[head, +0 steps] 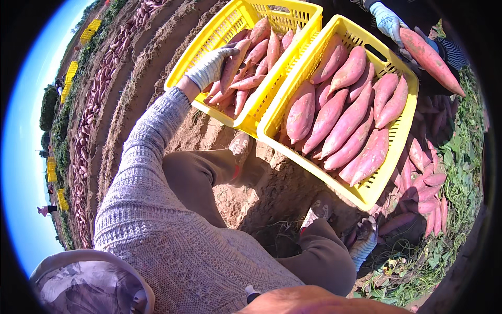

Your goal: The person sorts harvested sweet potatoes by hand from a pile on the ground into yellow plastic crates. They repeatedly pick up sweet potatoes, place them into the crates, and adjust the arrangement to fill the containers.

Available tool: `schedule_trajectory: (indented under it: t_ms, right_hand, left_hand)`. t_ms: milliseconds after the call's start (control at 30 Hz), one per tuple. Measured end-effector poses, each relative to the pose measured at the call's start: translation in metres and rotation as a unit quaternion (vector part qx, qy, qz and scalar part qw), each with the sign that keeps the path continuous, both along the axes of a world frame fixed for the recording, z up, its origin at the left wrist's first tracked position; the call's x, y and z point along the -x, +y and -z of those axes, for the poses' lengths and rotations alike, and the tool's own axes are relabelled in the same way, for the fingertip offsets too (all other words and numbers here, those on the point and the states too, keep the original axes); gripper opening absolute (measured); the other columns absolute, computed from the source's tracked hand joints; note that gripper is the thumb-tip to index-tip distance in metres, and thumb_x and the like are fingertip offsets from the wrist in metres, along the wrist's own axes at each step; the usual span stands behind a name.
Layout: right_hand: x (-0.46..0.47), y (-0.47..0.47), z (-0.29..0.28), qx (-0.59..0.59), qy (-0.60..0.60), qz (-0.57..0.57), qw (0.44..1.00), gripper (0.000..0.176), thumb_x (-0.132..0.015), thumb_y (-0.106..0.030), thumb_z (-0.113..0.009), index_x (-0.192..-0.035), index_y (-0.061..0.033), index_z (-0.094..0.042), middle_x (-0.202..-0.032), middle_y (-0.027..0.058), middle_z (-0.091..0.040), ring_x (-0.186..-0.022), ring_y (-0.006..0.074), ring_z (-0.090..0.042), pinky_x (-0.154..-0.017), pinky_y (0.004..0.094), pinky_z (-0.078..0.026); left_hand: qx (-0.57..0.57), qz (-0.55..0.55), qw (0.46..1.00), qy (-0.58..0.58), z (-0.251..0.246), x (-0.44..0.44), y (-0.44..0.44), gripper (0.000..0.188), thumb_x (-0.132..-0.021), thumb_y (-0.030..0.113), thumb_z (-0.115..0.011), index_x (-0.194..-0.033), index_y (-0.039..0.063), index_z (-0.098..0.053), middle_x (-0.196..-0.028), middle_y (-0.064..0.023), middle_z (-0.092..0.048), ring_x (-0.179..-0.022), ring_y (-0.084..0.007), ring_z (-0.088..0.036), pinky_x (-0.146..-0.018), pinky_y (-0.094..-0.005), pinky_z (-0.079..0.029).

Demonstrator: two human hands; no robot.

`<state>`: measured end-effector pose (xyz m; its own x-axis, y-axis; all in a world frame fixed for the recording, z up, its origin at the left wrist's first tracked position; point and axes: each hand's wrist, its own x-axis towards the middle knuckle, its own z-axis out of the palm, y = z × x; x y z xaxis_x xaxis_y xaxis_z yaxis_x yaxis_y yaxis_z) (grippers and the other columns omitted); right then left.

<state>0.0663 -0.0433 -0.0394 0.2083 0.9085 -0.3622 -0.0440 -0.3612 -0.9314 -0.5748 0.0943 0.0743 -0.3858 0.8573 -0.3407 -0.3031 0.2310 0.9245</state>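
Note:
My left hand, in a pale knit work glove with dark fingertips, grips a long slender sweet potato. It is over the near-left side of a yellow plastic crate that holds several slim sweet potatoes. To the right stands a second yellow crate, with larger pink sweet potatoes lying in it. Low on the right, beside my bent knee, my gloved right hand reaches to the shaded ground. A sweet potato lies close to its fingers; whether they grip anything is unclear.
Across the crates, a co-worker's gloved hand holds a large sweet potato. A pile of sweet potatoes borders green vines on the right. Soil ridges, a long row of sweet potatoes and more yellow crates stretch leftward.

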Motion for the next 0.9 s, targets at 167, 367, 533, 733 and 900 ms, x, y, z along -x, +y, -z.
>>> schedule_trajectory:
  t_ms: [167,367,533,733,900]
  right_hand:
    - [0.000,0.004,-0.006,-0.001,-0.058,-0.026,0.998,0.037,-0.100,-0.030,-0.050,-0.123,-0.0031,-0.060,-0.103,0.0103,-0.068,-0.090,0.0189,-0.066,-0.081,0.0317,-0.053]
    - [-0.009,-0.013,0.025,0.025,-0.033,-0.004,0.999,0.033,-0.099,-0.028,-0.054,-0.120,-0.0036,-0.060,-0.099,0.0093,-0.068,-0.079,0.0148,-0.066,-0.064,0.0259,-0.054]
    - [-0.014,-0.002,0.008,0.054,-0.003,0.016,0.998,0.027,-0.098,-0.022,-0.056,-0.119,-0.0050,-0.063,-0.095,0.0035,-0.069,-0.078,0.0074,-0.063,-0.065,0.0206,-0.050]
    - [-0.070,0.025,0.060,-0.045,-0.156,0.013,0.987,0.024,-0.094,-0.018,-0.062,-0.110,-0.0007,-0.066,-0.092,0.0040,-0.069,-0.085,0.0100,-0.061,-0.075,0.0259,-0.048]
    - [-0.096,0.083,0.098,-0.115,-0.407,0.016,0.906,0.034,-0.086,-0.023,-0.067,-0.115,-0.0046,-0.064,-0.106,0.0143,-0.068,-0.095,0.0294,-0.065,-0.087,0.0379,-0.050]
  left_hand:
    - [0.000,0.001,1.000,-0.018,0.011,0.001,0.047,0.035,-0.093,0.017,-0.062,-0.126,0.005,-0.060,-0.115,-0.0151,-0.065,-0.103,-0.0244,-0.064,-0.089,-0.0350,-0.054]
    - [-0.070,0.097,0.971,0.207,0.024,0.000,0.180,0.041,-0.091,0.016,-0.065,-0.130,0.005,-0.060,-0.120,-0.0106,-0.066,-0.106,-0.0182,-0.063,-0.092,-0.0281,-0.051]
    - [-0.027,0.224,0.795,0.564,0.119,-0.009,0.230,0.044,-0.093,0.023,-0.062,-0.132,0.003,-0.057,-0.112,-0.0125,-0.068,-0.098,-0.0232,-0.065,-0.087,-0.0318,-0.052]
    - [0.033,0.189,0.830,0.524,0.113,0.042,0.185,0.043,-0.097,0.025,-0.055,-0.134,0.003,-0.054,-0.120,-0.0131,-0.064,-0.104,-0.0243,-0.064,-0.090,-0.0348,-0.052]
    - [-0.056,0.153,0.902,0.400,0.018,-0.044,0.123,0.042,-0.100,0.027,-0.050,-0.135,0.003,-0.052,-0.127,-0.0135,-0.061,-0.109,-0.0253,-0.063,-0.093,-0.0365,-0.052]
